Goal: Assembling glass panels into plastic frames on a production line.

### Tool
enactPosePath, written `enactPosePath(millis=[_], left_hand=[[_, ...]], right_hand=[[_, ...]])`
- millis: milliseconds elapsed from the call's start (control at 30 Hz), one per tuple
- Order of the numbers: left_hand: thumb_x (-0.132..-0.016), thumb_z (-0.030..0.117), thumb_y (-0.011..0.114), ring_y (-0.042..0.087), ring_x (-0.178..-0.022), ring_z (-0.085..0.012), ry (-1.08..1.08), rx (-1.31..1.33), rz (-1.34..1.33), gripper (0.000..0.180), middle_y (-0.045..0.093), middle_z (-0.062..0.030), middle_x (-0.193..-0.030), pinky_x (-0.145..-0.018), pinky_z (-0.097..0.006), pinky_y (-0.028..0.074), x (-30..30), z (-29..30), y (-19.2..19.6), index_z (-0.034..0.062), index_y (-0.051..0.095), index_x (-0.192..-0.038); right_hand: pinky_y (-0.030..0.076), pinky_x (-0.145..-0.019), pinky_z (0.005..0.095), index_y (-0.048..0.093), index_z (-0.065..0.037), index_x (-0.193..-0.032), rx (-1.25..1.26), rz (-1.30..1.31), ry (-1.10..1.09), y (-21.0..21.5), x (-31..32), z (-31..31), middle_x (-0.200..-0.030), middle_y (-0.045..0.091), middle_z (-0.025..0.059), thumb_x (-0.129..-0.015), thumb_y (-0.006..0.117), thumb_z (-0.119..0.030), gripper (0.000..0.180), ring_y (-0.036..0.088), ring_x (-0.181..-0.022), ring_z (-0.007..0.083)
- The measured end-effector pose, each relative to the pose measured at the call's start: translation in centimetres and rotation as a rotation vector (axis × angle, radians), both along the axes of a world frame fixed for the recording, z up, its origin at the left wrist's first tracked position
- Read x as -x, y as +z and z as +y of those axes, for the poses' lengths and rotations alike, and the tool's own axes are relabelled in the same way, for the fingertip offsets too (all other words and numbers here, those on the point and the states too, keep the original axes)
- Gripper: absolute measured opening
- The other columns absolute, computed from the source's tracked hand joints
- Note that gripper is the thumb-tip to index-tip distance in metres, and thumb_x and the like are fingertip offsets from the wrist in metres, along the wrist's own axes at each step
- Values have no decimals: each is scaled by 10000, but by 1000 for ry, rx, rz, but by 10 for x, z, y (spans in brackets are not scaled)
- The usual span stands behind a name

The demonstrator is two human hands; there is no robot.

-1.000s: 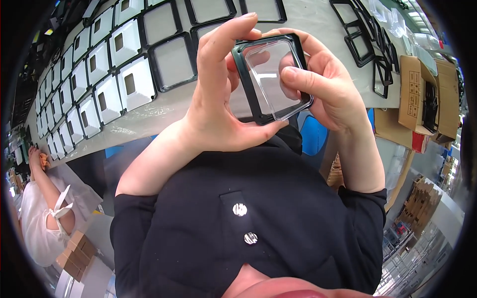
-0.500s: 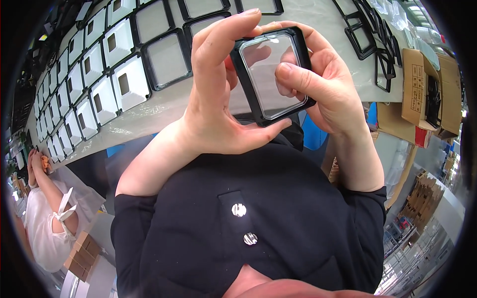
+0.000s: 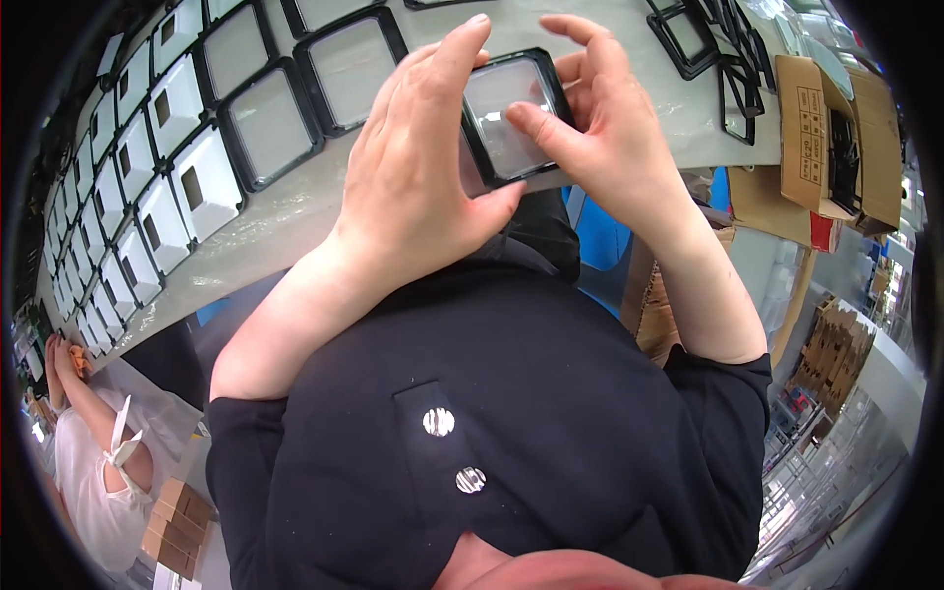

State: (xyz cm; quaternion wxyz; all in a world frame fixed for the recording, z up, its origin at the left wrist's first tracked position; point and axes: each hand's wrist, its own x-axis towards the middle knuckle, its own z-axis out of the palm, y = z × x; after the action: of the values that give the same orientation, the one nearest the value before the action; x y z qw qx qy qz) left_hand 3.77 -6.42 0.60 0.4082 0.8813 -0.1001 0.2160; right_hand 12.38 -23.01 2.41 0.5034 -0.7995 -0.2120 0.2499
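Between my hands, near the front of the table, is a black square frame [image 3: 566,94] with rounded corners and a clear panel. My left hand [image 3: 413,162] is curved round its left side, thumb by the lower edge and fingers by the top. My right hand [image 3: 619,133] is at its right side; the thumb lies across the panel, and the other fingers bend along the right edge with the index finger raised. Part of the frame's left edge is hidden behind my left hand. Similar black frames with clear panels [image 3: 270,128] lie left of my hands.
Rows of white square pieces with black edges [image 3: 205,184] cover the table's left part. Loose black frames [image 3: 685,41] pile at the right, beside an open cardboard box [image 3: 804,138]. Another person's hands [image 3: 64,362] show at the far left; stacked cartons [image 3: 177,526] stand below.
The frame has moved slightly up and appears smaller, farther from me. My left hand has turned, its back now showing more. My right hand's fingers have spread from behind the panel.
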Motion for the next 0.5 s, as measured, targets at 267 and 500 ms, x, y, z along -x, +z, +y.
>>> enactPosePath(millis=[267,500], left_hand=[[-551,173,882,489,-1224,-261,137,-250,97,1095,606,-35,-1244,-1029,-401,330,1,1,3,92,301,-1476],[-535,209,894,473,-1238,-243,137,-353,141,1111,614,-5,-1236,-1029,-402,293,1,8,7,103,308,-1473]], right_hand=[[257,-1085,442,610,-133,-1277,479,-1016,410,4,24,-19,-1387,537,29,-854,639,-469,541,423,-1332,264],[175,-1153,544,579,-13,-1285,471,-1023,435,-2,28,-18,-1314,594,116,-876,583,-502,638,503,-1294,229]])
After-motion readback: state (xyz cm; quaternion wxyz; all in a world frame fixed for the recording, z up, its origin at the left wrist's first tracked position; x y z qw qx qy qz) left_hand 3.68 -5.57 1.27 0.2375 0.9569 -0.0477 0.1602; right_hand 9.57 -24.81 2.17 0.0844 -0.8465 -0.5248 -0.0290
